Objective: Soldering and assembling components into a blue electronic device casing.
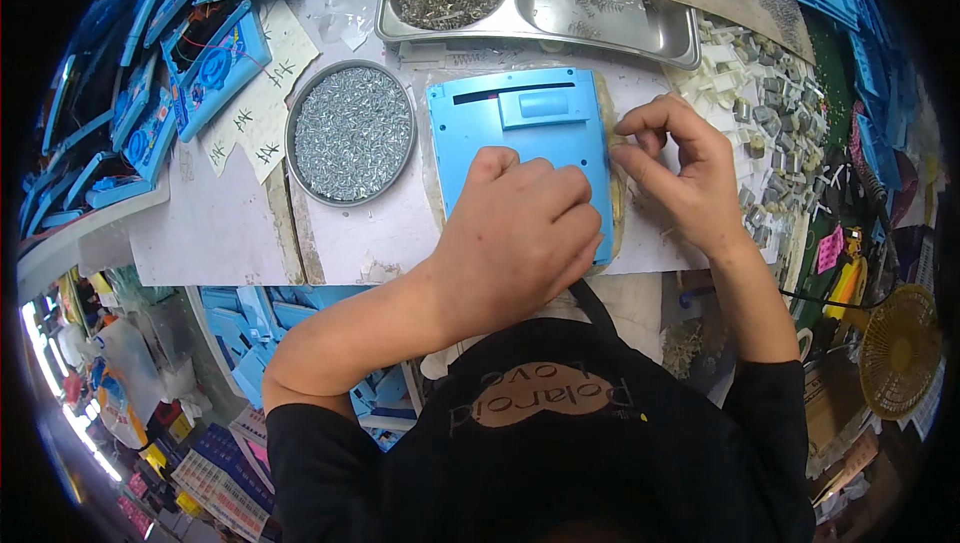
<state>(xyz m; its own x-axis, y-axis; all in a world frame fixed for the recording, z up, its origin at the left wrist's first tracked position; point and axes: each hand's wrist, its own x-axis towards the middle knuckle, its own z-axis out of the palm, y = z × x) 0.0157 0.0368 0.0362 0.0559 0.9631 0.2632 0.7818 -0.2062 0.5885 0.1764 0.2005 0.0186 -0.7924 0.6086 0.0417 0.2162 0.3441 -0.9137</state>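
Observation:
A flat light-blue plastic casing (470, 133) lies on the white work table, with a dark slot and a raised panel near its far end. Over its near right part, my left hand (525, 228) is curled into a fist. Whatever those fingers may hold is hidden beneath them. Beside the casing's right edge is my right hand (685, 163), its thumb and forefinger brought close together in a pinch. Anything between those fingertips is too small to make out. A round grey dish (413, 143) full of small silver screws stands left of the casing.
Behind the casing is a steel tray (690, 38) with springs in two compartments. Small white and grey parts (770, 123) are heaped on the right. Stacked blue casings with wires (215, 68) crowd the far left. A yellowish fan (900, 353) stands at the lower right.

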